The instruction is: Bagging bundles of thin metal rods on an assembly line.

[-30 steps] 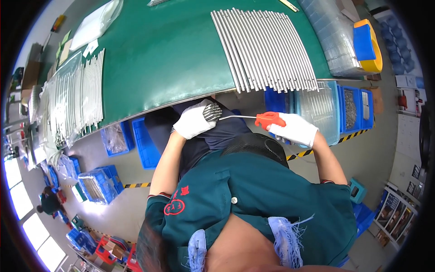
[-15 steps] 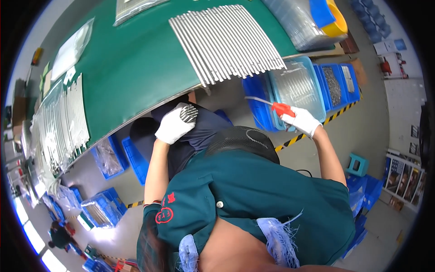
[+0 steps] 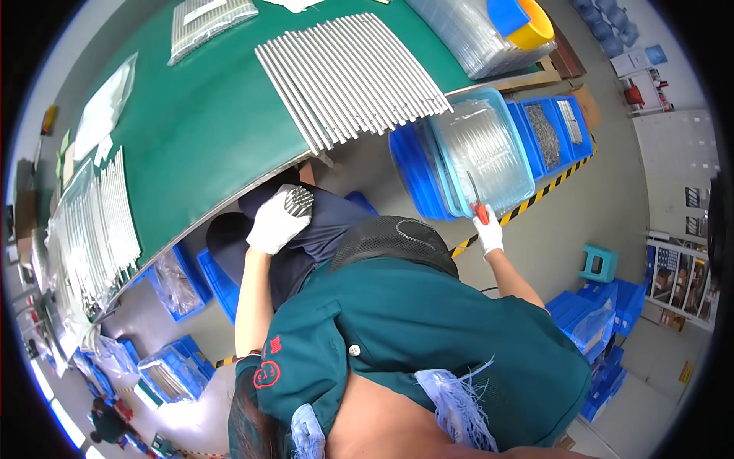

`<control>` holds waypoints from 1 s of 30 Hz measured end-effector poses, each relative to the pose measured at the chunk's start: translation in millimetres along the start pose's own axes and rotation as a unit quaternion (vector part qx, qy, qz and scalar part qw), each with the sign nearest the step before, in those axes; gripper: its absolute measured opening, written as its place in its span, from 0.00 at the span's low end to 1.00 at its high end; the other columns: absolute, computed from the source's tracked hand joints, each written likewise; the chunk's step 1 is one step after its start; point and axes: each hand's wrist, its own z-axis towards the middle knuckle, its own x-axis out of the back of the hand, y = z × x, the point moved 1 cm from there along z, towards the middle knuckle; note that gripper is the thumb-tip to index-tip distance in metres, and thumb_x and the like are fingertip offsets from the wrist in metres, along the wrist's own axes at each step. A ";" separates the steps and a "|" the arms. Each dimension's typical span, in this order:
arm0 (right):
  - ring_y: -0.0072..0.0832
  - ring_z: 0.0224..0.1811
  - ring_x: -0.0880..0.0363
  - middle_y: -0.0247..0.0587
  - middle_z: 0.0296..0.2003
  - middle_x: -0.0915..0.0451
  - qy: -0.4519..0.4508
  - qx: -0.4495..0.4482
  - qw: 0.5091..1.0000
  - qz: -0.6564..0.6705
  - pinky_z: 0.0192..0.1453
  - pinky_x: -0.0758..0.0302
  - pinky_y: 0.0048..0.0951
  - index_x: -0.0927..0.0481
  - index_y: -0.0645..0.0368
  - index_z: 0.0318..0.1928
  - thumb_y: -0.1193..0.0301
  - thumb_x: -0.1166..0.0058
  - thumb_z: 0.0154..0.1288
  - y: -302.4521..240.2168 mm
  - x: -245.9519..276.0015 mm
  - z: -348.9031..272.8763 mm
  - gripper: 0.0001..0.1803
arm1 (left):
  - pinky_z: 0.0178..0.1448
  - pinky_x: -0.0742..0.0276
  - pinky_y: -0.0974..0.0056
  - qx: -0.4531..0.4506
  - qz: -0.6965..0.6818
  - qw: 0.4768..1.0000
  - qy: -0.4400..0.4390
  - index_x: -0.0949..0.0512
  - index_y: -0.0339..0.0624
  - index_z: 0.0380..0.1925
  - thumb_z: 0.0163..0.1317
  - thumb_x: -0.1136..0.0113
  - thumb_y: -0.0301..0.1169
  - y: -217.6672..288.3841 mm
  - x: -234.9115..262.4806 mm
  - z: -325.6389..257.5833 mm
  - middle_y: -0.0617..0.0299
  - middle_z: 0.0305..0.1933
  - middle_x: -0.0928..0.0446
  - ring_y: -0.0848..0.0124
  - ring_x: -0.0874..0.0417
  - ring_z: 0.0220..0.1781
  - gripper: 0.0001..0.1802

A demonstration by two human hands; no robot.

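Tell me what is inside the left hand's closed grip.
The white-gloved left hand holds a bundle of thin metal rods; only their clustered ends show. The hand covers the rest, so far ends and exact count cannot be seen.

Held rods (image 3: 300,202) shiny metal; tool handle (image 3: 481,213) plastic; gloves (image 3: 274,223) matt cloth; tabletop (image 3: 199,115) smooth.

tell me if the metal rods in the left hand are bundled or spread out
Bundled: the metal rods show as a tight cluster of ends in the gloved left hand, which is closed around them.
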 end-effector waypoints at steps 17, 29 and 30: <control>0.48 0.47 0.25 0.53 0.43 0.22 -0.460 0.126 0.749 -0.459 0.54 0.30 0.38 0.22 0.62 0.46 0.49 0.55 0.61 -212.6 38.1 -11.6 0.28 | 0.41 0.26 0.72 0.137 -0.239 0.951 0.143 0.27 0.36 0.35 0.42 0.34 0.21 16.3 32.4 -40.9 0.63 0.29 0.24 0.79 0.24 0.31 0.18; 0.44 0.39 0.22 0.48 0.40 0.21 -0.558 0.560 0.611 -0.029 0.44 0.26 0.35 0.33 0.49 0.61 0.58 0.43 0.55 -383.4 -117.0 -149.7 0.32 | 0.45 0.25 0.67 0.204 -0.292 0.896 0.264 0.26 0.38 0.40 0.39 0.29 0.30 32.6 41.0 -117.4 0.59 0.36 0.22 0.70 0.21 0.37 0.25; 0.44 0.39 0.22 0.48 0.40 0.21 -0.570 0.559 0.601 -0.030 0.44 0.26 0.35 0.33 0.49 0.61 0.58 0.43 0.55 -384.8 -120.8 -155.3 0.32 | 0.46 0.25 0.66 0.191 -0.319 0.889 0.266 0.26 0.38 0.41 0.39 0.28 0.30 34.9 42.7 -118.8 0.58 0.37 0.22 0.69 0.21 0.37 0.26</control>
